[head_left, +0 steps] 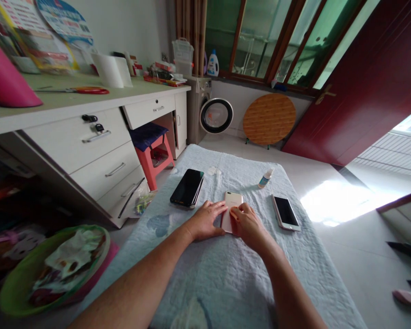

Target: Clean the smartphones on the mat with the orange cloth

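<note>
A pale pink phone (pixel 232 202) lies back-up on the light blue quilted cloth (pixel 226 265). My left hand (pixel 205 220) rests flat on the cloth, its fingers touching the phone's left edge. My right hand (pixel 247 224) covers the phone's near right corner, fingertips pinched on its edge. A black phone (pixel 187 187) lies screen-up to the left. A white phone with a dark screen (pixel 285 212) lies to the right. A small spray bottle (pixel 265 178) lies beyond the pink phone.
A white desk with drawers (pixel 99 137) stands on the left, a red stool (pixel 152 153) beneath it. A green basin of rubbish (pixel 55 269) sits at lower left. A washing machine (pixel 205 109) and a round wooden board (pixel 269 119) stand by the far wall.
</note>
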The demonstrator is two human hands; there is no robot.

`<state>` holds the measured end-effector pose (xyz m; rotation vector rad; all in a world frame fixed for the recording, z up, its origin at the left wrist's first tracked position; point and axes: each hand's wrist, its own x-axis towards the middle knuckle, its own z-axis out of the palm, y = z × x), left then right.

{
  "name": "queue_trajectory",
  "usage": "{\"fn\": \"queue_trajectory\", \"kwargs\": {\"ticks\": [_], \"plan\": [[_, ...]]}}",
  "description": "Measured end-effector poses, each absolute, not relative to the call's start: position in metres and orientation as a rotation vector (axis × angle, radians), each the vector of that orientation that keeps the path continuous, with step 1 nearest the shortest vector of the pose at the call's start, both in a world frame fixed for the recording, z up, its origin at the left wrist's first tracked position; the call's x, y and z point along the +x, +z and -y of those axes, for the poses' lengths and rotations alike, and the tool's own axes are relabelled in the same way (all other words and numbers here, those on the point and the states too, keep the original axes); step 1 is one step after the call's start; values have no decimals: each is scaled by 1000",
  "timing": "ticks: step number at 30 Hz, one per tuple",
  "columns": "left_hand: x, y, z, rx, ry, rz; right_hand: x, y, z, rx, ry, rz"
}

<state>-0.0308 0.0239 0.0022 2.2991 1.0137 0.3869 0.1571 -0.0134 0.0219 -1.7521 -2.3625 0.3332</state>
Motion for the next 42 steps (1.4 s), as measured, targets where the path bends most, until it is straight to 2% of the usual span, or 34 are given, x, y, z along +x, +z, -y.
{"fn": "queue_trajectory", "kwargs": {"ticks": [15,42], "plan": [[-28,4,-24,2314,368,-1042,175,2,-22,-2061,131,2021],[-27,6,-23,2308,353,-1069,186,36,6,-2055,776,1965]]}}
